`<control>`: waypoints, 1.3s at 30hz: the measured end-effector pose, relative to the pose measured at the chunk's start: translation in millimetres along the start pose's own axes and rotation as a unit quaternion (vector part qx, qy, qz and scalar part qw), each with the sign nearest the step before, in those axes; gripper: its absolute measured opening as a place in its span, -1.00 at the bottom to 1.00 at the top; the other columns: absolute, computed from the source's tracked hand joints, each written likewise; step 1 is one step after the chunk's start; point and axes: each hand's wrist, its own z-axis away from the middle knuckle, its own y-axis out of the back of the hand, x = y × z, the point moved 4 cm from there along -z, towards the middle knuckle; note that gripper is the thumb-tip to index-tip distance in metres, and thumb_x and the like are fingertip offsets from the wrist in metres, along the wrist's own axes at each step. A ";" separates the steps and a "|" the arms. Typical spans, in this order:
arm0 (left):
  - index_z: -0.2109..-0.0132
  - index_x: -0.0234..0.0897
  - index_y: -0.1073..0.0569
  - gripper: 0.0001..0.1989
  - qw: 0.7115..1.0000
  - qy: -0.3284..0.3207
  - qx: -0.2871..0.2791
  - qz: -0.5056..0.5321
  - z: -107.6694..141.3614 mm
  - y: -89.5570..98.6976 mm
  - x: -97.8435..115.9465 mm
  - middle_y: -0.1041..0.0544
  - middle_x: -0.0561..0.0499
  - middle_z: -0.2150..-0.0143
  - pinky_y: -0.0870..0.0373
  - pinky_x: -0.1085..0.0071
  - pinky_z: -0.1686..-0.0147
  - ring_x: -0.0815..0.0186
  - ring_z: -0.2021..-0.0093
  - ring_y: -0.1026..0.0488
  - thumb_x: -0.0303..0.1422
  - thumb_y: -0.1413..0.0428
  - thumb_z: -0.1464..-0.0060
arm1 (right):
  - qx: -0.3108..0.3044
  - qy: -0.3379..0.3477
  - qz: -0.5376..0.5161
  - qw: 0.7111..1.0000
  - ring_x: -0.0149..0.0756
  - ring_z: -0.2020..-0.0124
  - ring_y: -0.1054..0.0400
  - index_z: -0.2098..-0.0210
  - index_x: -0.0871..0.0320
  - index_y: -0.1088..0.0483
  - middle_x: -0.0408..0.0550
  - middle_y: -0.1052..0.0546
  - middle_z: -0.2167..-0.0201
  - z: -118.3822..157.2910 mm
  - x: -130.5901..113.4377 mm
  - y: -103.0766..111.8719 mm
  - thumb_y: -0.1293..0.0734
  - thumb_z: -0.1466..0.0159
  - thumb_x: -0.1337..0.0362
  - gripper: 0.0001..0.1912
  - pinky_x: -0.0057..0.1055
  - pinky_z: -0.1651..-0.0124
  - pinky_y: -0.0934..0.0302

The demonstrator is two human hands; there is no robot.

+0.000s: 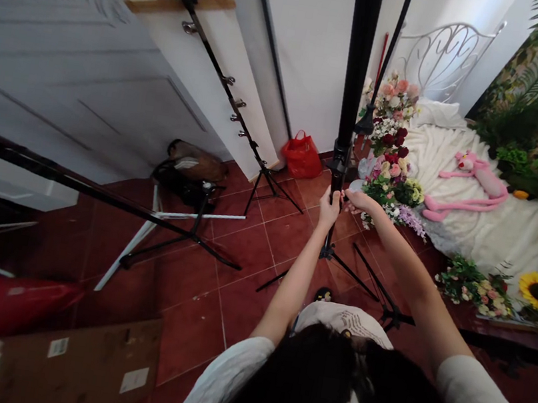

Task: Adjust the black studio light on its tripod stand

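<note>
A tall black light stand rises upright in front of me, its tripod legs spread over the floor. My left hand is wrapped around its pole, just below a black collar. Against the pole's right side, my right hand is closed with the fingertips pinched together at pole height. Whatever those fingertips grip is small and hidden by them. Beyond my right hand stand bunches of artificial flowers.
Left are more black stands, one with clips, and a white bar on red tiles. A red bag sits by the wall. A cardboard box lies lower left. Right, a pink plush toy rests on a cream blanket.
</note>
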 end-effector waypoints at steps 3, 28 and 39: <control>0.35 -0.25 -0.39 -0.32 1.000 -0.008 0.000 -0.002 0.5 0.1 1.9 -0.39 0.06 0.50 -0.29 0.44 0.41 0.41 0.50 -0.32 0.34 0.06 -0.09 | 0.001 -0.005 -0.073 0.997 -0.41 0.65 -0.23 0.45 0.13 -0.29 -0.16 -0.36 0.65 12.7 11.4 -6.8 -0.06 -0.50 0.23 -0.58 -0.52 0.50 -0.19; 0.34 -0.24 -0.40 -0.33 1.000 -0.016 0.009 0.001 1.0 -0.1 1.1 -0.39 0.06 0.52 -0.31 0.42 0.41 0.38 0.51 -0.33 0.34 0.05 -0.08 | 0.071 0.329 -0.161 0.928 -0.08 -0.32 -0.24 -0.32 -0.03 -0.18 0.05 -0.32 -0.32 47.7 -38.3 23.9 -0.51 -0.05 0.14 -0.11 -0.05 -0.35 -0.17; 0.36 -0.24 -0.41 -0.36 1.000 -0.015 0.010 0.011 2.5 1.0 6.2 -0.43 0.03 0.50 -0.41 0.40 0.33 0.37 0.46 -0.40 0.30 0.03 -0.11 | 0.228 0.408 -0.061 0.882 -0.16 0.01 -0.48 -0.19 0.17 -0.22 0.03 -0.48 0.09 57.6 -149.1 25.8 -0.34 -0.30 -0.18 -0.32 -0.15 -0.07 -0.41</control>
